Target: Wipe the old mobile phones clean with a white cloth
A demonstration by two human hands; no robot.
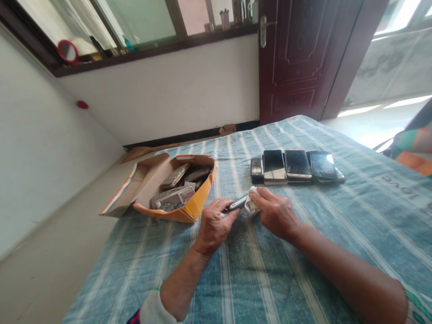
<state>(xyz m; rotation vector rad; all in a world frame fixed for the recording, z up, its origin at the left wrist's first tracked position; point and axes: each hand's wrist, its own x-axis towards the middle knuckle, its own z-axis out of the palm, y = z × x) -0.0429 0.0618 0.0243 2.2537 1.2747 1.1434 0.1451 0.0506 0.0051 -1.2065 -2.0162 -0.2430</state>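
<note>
My left hand (216, 223) is closed on one end of a slim mobile phone (238, 203), which is tilted with its edge toward me. In my right hand (277, 213) a crumpled white cloth (251, 202) is pinched, and it wraps over the phone's other end. To the left stands an open orange cardboard box (199, 201) with several old phones inside, one of them a gold-edged phone (174, 176). Beyond my right hand several phones lie in short stacks in a row, among them a black phone (274, 163) and a white-framed phone (297, 163).
A blue striped cloth (270, 270) covers the surface under everything. The box's flap (123, 191) sticks out to the left. Behind are a white wall (168, 94), a dark red door (297, 54) and a window sill holding a small red mirror (68, 51).
</note>
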